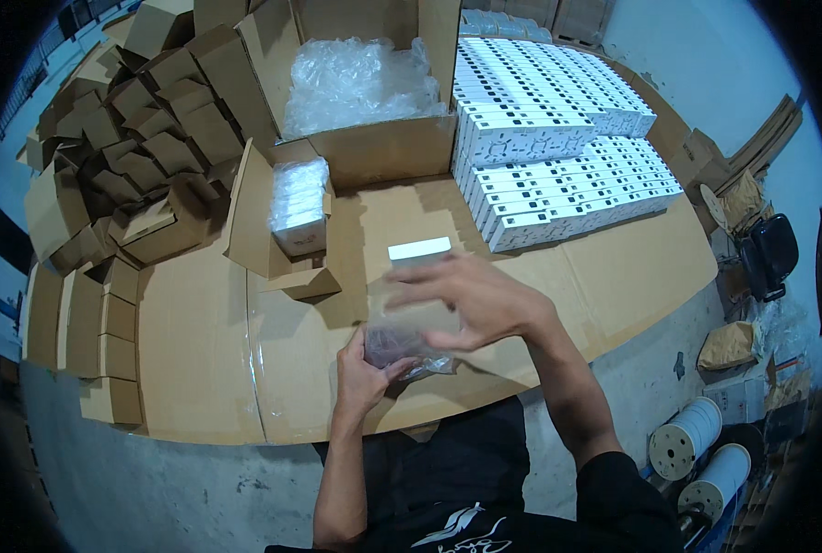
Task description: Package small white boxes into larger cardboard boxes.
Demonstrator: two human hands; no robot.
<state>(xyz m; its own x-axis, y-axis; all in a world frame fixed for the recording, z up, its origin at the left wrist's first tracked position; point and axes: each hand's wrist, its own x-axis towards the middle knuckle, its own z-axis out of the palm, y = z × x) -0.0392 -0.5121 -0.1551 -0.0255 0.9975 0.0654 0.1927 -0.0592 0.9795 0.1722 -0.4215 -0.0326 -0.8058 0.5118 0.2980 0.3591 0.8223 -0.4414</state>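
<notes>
My left hand (362, 373) is closed on a clear plastic bag (394, 348) at the near edge of the cardboard-covered table. Over the bag and a little to its right, my right hand (475, 297) is blurred by motion, with its fingers stretched out and apart and nothing seen in them. Just beyond those fingers a small white box (419, 248) lies on the table, partly hidden by the hand. To the left stands an open carton (308, 281) with several bagged white boxes (299, 217) in a row inside.
A large carton (383, 152) full of clear plastic bags (360, 88) stands at the back. Stacked white printed boxes (568, 152) fill the right rear. Empty brown cartons (153, 120) pile up at the left, with more along the left edge. White cable spools (686, 438) sit on the floor at right.
</notes>
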